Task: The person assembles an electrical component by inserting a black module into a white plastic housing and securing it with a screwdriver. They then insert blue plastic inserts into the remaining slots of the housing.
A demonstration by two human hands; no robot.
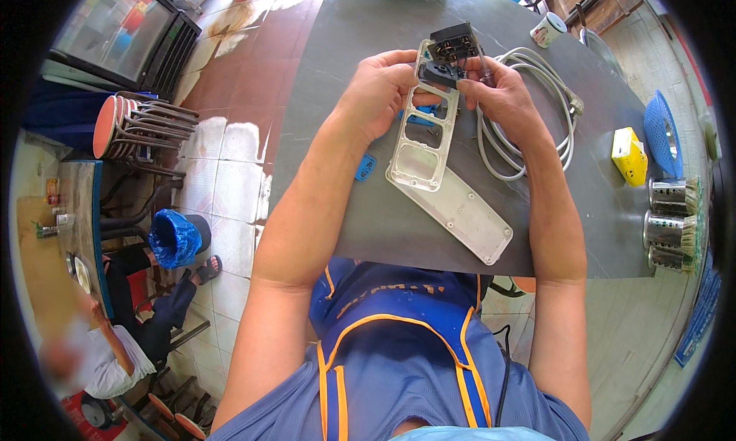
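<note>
— Holding anything, those two hands?

— Both are. The left hand (379, 88) grips the upper end of a pale grey power-strip housing (425, 134), fingers curled round its left edge, thumb on the frame. The right hand (502, 96) is closed on a black socket module (454, 46), pinching it against the top opening of that housing.

— Where does the housing sit?

— Its upper end is lifted, tilted toward the far edge of the dark worktop (383, 226); its lower end meets a long grey cover plate (468, 215) lying flat near the worktop's near edge.

— And the cable?

— A coiled grey cable (529, 134) lies just right of the housing, under the right wrist, its plug toward the right edge.

— Anything else about?

— A small blue piece (366, 166) rests by the left edge, beside the left forearm. A yellow box (629, 156) and a blue basket (663, 138) stand near the right edge, with metal cups (671, 218) toward the near right corner. A white mug (548, 29) sits at the far edge.
</note>
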